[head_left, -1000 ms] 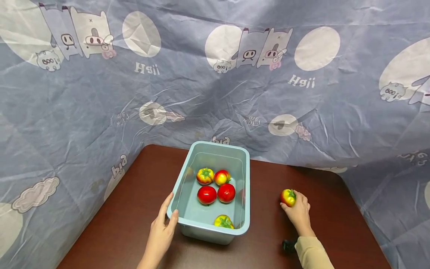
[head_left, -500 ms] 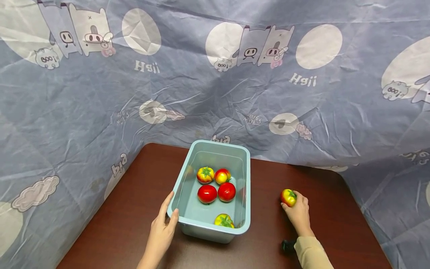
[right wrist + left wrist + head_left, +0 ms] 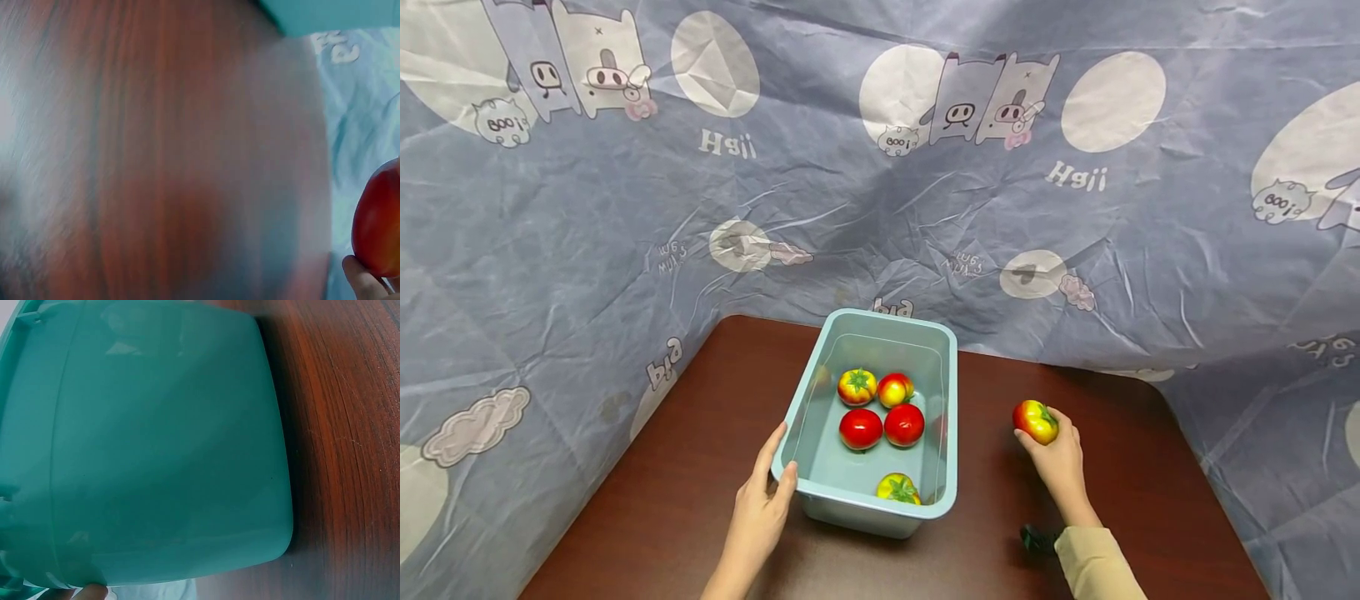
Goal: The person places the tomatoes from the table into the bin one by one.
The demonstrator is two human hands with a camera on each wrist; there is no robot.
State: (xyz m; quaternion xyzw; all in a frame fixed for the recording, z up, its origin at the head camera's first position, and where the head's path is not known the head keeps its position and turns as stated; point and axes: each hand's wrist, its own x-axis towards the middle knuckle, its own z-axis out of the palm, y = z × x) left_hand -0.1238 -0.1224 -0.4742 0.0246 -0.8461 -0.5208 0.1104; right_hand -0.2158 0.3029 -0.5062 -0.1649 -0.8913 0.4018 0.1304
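My left hand [image 3: 756, 508] grips the near left corner of a pale blue-green plastic bin [image 3: 951, 400], with the thumb at its rim and the fingers along the outside. In the left wrist view, fingertips [image 3: 94, 592] show beside the bin's wall [image 3: 169, 444]. To the right of the bin, my right hand [image 3: 1060, 458] holds a red and yellow tomato [image 3: 1036, 422] with a green top. The same tomato [image 3: 378, 222] and part of a finger show at the right edge of the right wrist view.
Several tomatoes lie in the bin, including a red tomato [image 3: 904, 425] and a yellow-green tomato [image 3: 898, 488] by the near wall. The bin stands on a dark brown table [image 3: 760, 367]. Behind it hangs a blue-grey printed cloth [image 3: 820, 183].
My right hand has raised the tomato and shifted slightly left with it. The left hand keeps its place at the bin, which stays put.
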